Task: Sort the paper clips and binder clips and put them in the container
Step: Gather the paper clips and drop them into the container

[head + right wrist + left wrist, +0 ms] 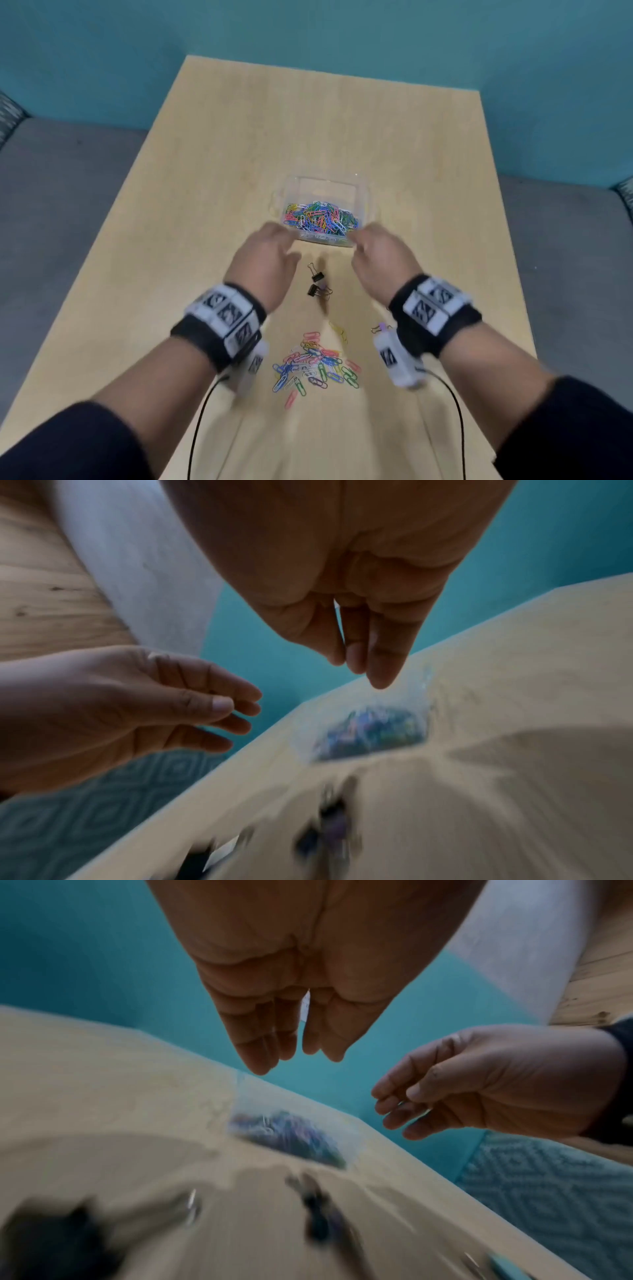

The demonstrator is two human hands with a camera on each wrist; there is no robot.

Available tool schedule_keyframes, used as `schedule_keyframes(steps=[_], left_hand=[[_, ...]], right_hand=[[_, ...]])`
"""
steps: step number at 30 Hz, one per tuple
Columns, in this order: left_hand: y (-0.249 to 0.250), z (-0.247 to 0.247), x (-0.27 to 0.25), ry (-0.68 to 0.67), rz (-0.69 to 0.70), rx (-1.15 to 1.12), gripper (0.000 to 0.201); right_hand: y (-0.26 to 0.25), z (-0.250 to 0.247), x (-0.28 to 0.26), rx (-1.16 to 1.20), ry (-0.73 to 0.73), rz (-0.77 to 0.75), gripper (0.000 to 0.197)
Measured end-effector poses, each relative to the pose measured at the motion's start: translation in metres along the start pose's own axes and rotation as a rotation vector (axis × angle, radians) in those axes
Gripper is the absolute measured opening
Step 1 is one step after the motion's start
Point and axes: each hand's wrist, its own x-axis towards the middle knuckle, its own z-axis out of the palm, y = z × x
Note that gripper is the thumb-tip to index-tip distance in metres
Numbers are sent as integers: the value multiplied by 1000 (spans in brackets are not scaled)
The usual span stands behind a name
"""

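A clear plastic container (pixel 325 183) stands mid-table and holds a heap of coloured paper clips (pixel 320 217). Both hands hover just above its near edge. My left hand (pixel 279 246) has relaxed fingers pointing down with nothing in them, as the left wrist view also shows for the left hand (pixel 298 1056). My right hand (pixel 368 246) hangs loosely curled; the right wrist view of the right hand (pixel 356 666) shows nothing between its fingers. Two black binder clips (pixel 315 282) lie between my wrists. A loose pile of paper clips (pixel 315 363) lies nearer me.
A small purple binder clip (pixel 382 328) and a yellow paper clip (pixel 339 330) lie by my right wrist. The wooden table (pixel 239 154) ends at a teal wall behind and grey seats at both sides. Black cables (pixel 202 418) trail from my wrists.
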Motion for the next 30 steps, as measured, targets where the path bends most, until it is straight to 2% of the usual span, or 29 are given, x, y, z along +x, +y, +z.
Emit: schedule_keyframes(steps=[3, 6, 9, 12, 14, 17, 18, 20, 23, 25, 30], left_hand=[[-6, 28, -60, -225, 40, 41, 21], [-10, 56, -100, -369, 108, 119, 31], [-9, 67, -116, -368, 212, 157, 39], [-8, 59, -132, -322, 237, 123, 32], [-11, 49, -145, -272, 109, 57, 35], [-14, 41, -167, -279, -186, -44, 51], [-13, 43, -173, -298, -207, -36, 57], [-8, 51, -177, -307, -164, -6, 63], [-2, 64, -165, -296, -180, 11, 67], [2, 70, -153, -287, -194, 22, 61], [4, 79, -130, -269, -158, 42, 20]], right_hand=[[-2, 35, -63, -44, -250, -66, 31], [-4, 65, -102, -87, -329, -130, 41], [-6, 83, -119, -117, -298, -190, 47], [-7, 82, -136, -97, -286, -236, 45], [-3, 75, -149, -68, -241, -177, 44], [7, 68, -169, -45, -260, 79, 52], [7, 69, -174, -43, -290, 128, 58], [2, 75, -177, -22, -314, 143, 66], [-13, 90, -162, -2, -260, 102, 59], [-20, 98, -147, 2, -214, 98, 48], [-23, 103, -124, -15, -217, 81, 21]])
